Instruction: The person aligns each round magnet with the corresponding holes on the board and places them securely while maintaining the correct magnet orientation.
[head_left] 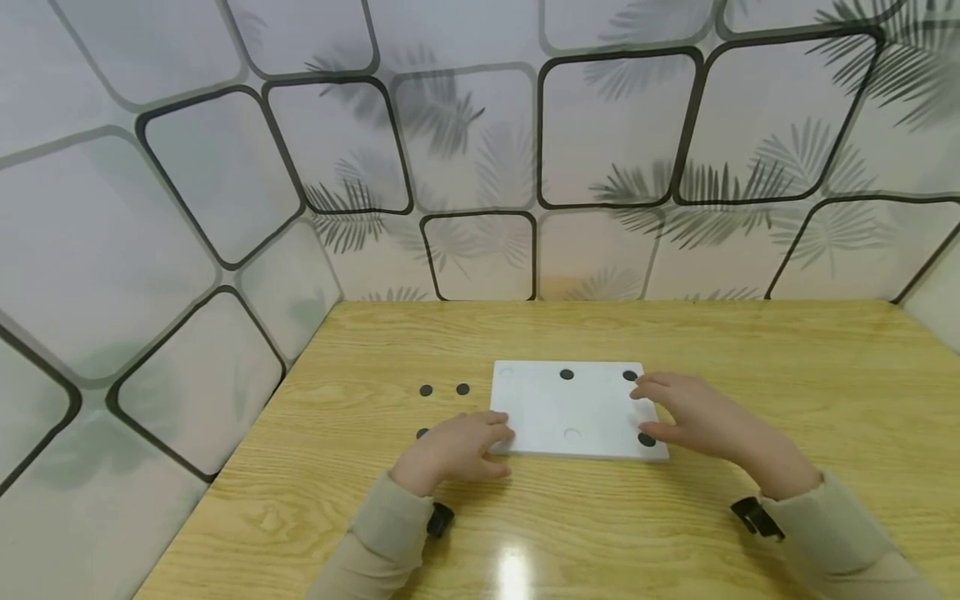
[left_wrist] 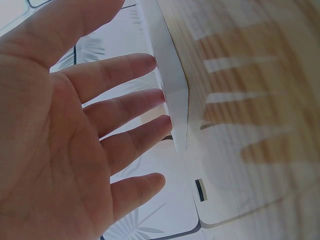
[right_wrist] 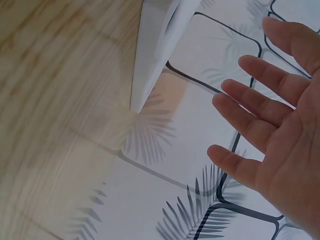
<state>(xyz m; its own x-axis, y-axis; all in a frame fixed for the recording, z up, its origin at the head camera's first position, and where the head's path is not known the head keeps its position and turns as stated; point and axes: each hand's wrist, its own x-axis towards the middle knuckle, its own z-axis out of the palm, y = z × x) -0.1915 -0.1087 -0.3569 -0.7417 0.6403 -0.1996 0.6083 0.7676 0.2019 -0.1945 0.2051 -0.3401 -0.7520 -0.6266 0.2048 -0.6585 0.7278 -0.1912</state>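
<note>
A white rectangular board point(head_left: 555, 408) with shallow round recesses lies flat on the wooden table. Black discs sit in it at the top middle point(head_left: 566, 374), the top right and the bottom right point(head_left: 647, 440). Bare recesses show at its top left and bottom middle. My left hand point(head_left: 461, 446) rests its straight, spread fingertips on the board's left end, hiding the lower left corner. Over the right end my right hand point(head_left: 701, 414) holds nothing. Its loosely extended fingers point(right_wrist: 250, 120) stand apart from the board in the right wrist view.
Left of the board, two black discs point(head_left: 462, 389) lie loose on the wooden table point(head_left: 300, 500). A third disc point(head_left: 422, 432) is partly covered by my left hand. Patterned walls point(head_left: 480, 167) rise behind the table and along its left side.
</note>
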